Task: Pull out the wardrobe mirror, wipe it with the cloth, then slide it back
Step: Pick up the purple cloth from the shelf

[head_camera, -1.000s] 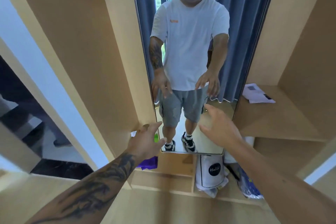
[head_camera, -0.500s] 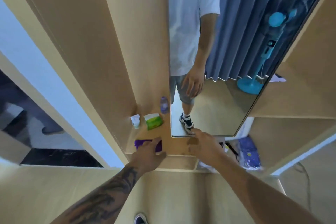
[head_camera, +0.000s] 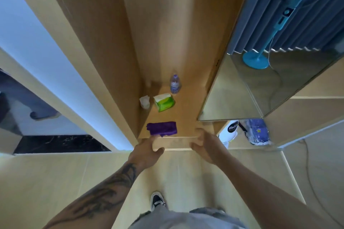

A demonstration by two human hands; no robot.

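Observation:
The tall wardrobe mirror [head_camera: 247,87] stands pulled out at the right and reflects a blue fan and grey curtains. A folded purple cloth [head_camera: 162,128] lies near the front of the wooden shelf [head_camera: 186,117] to the mirror's left. My left hand [head_camera: 147,149] reaches over the shelf's front edge, its fingertips at the cloth's near edge and its thumb below the lip. My right hand [head_camera: 204,145] hovers with loosely bent fingers just below the mirror's lower left corner, holding nothing.
Behind the cloth on the shelf are a green tissue pack [head_camera: 164,102], a small white cup [head_camera: 144,101] and a water bottle [head_camera: 175,84]. A white bag [head_camera: 230,132] and a blue bag [head_camera: 257,133] sit in the lower compartment at the right. My shoe [head_camera: 157,201] is on the floor.
My view has tipped down from the mirror to the shelf. Both hands dropped from mirror height to the shelf's front edge, the left toward the purple cloth.

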